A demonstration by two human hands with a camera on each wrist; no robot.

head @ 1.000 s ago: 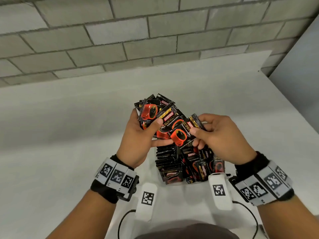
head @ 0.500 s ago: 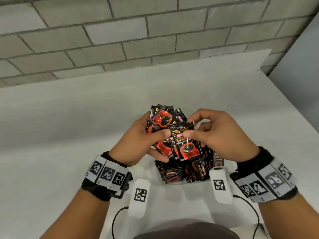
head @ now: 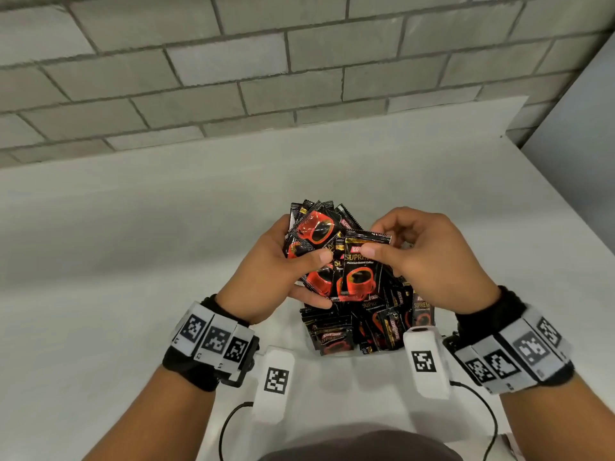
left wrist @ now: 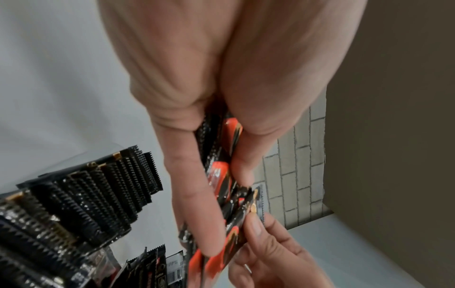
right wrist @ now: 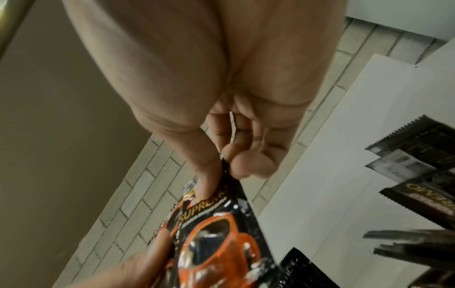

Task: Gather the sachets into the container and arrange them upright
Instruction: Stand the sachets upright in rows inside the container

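Note:
My left hand [head: 283, 271] grips a fanned stack of black sachets [head: 316, 234] printed with red coffee cups, thumb across their front. My right hand [head: 412, 257] pinches the top of the front sachet [head: 361, 271] between thumb and fingers, holding it upright against the stack. Both hands hover above a clear container [head: 382, 351] packed with more sachets [head: 336, 337], most standing on edge. In the left wrist view the stack [left wrist: 221, 175] sits edge-on between my fingers, with rows of upright sachets [left wrist: 81, 196] below. The right wrist view shows the pinched sachet [right wrist: 214, 230].
The container stands on a white table [head: 133, 261] near its front edge. A grey brick wall [head: 266, 78] runs along the back. The table's right edge [head: 565, 201] slants off beside a grey panel. Cables from the wrist units trail at the near edge.
Both hands lowered toward the container. The right hand turned the front sachet from tilted to upright and squared it against the stack in the left hand.

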